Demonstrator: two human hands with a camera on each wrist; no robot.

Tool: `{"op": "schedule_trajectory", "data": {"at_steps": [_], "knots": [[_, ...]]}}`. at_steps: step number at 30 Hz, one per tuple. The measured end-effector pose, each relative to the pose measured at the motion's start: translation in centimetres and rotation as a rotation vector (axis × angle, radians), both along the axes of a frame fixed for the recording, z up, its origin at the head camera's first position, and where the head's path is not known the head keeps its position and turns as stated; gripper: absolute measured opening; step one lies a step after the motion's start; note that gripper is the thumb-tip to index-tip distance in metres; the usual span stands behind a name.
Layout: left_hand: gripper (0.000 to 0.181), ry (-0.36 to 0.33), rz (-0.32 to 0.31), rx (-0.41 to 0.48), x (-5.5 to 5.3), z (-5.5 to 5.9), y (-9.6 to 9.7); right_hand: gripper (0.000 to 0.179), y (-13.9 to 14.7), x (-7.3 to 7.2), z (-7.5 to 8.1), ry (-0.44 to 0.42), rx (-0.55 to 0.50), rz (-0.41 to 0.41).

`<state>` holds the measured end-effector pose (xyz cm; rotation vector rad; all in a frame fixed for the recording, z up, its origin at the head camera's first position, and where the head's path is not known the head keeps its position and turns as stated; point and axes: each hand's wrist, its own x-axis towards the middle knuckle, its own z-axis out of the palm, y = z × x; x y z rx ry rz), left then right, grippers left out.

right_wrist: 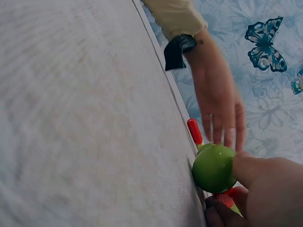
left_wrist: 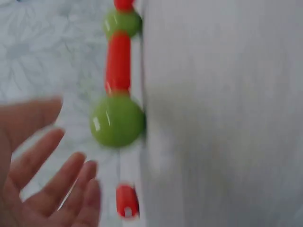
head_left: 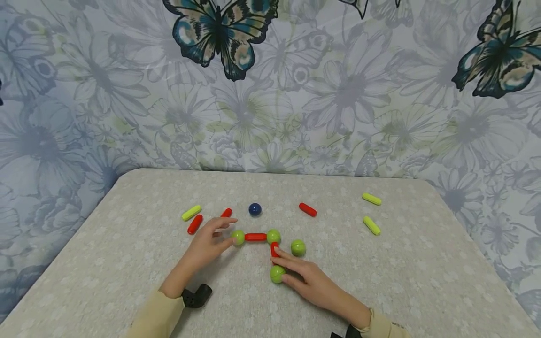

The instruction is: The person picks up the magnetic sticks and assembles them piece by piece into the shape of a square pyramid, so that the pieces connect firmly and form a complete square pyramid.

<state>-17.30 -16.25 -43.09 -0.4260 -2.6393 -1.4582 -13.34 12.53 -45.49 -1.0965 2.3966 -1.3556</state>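
Observation:
Two red rods (head_left: 255, 237) and three green balls (head_left: 274, 236) form a joined L shape on the table. My left hand (head_left: 214, 239) is beside the left-end green ball (head_left: 238, 237); in the left wrist view its fingers (left_wrist: 75, 184) are spread, with a gap to that ball (left_wrist: 117, 121). My right hand (head_left: 310, 280) is at the near leg of the L. Its thumb presses the near green ball (right_wrist: 214, 168) and its curled fingers lie at the red rod (head_left: 274, 249), partly covering it.
A loose green ball (head_left: 297, 248) lies right of the L. Behind it are a dark blue ball (head_left: 255, 209) and a red rod (head_left: 307, 209). Yellow rods (head_left: 372, 199) lie at the right; another yellow rod (head_left: 191, 212) and red rods (head_left: 195, 224) lie at the left.

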Motion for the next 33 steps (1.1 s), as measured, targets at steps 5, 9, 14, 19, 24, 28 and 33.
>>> {"op": "schedule_trajectory", "data": {"at_steps": [5,9,14,19,24,28,33], "knots": [[0.024,-0.069,0.015,0.118,3.0,0.3,3.4,0.043,0.0,0.1,-0.1,-0.029,-0.025,-0.027],[0.036,-0.129,-0.137,0.063,4.8,-0.5,5.9,0.044,0.0,0.0,0.0,-0.064,-0.055,-0.035],[0.043,-0.06,-0.128,-0.082,5.5,-1.2,7.6,0.044,-0.2,0.1,0.2,-0.109,-0.071,-0.019],[0.031,0.0,-0.071,-0.179,5.6,-1.1,8.3,0.044,-0.2,0.2,0.3,-0.115,-0.073,-0.022],[0.026,-0.051,-0.094,-0.172,5.7,-0.7,7.4,0.044,-0.4,0.4,0.8,-0.14,-0.066,-0.046],[0.025,-0.107,-0.14,-0.158,6.0,-0.3,5.4,0.041,-0.8,0.9,2.2,-0.171,-0.102,-0.071],[0.022,-0.167,-0.175,-0.151,6.5,0.3,2.2,0.036,-1.0,1.3,3.7,-0.185,-0.138,-0.109]]}}
